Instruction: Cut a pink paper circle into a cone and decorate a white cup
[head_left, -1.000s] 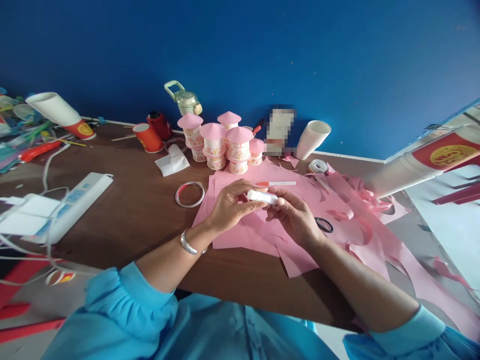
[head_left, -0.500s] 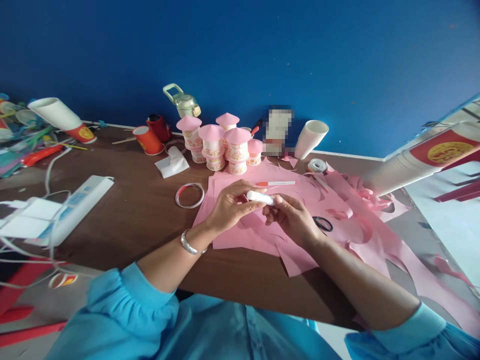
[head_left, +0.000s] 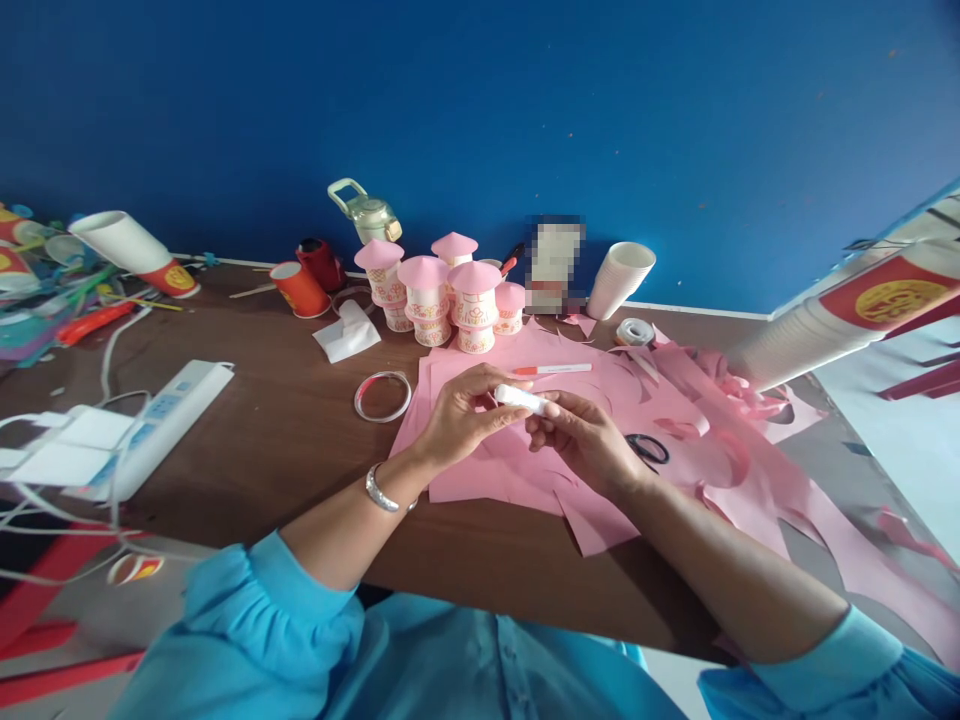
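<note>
Centre of frame: left hand (head_left: pixel 461 415) and right hand (head_left: pixel 585 440) both pinch a small white tube (head_left: pixel 521 399) above pink paper (head_left: pixel 525 470) on the tabletop (head_left: pixel 285 440). Versus a second ago: grip unchanged, hands barely shifted; work on tube continues.

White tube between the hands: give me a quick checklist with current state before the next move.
1. White tube held by both the left hand and the right hand: ok.
2. Tube capped or open: cannot tell.
3. Pink paper sheets lying flat under the hands: ok.
4. Scissors lying just right of the right hand: ok.
5. Red-and-white pen lying beyond the hands on the paper: ok.
6. Pink-roofed cup towers upright, apart from the hands: ok.
</note>
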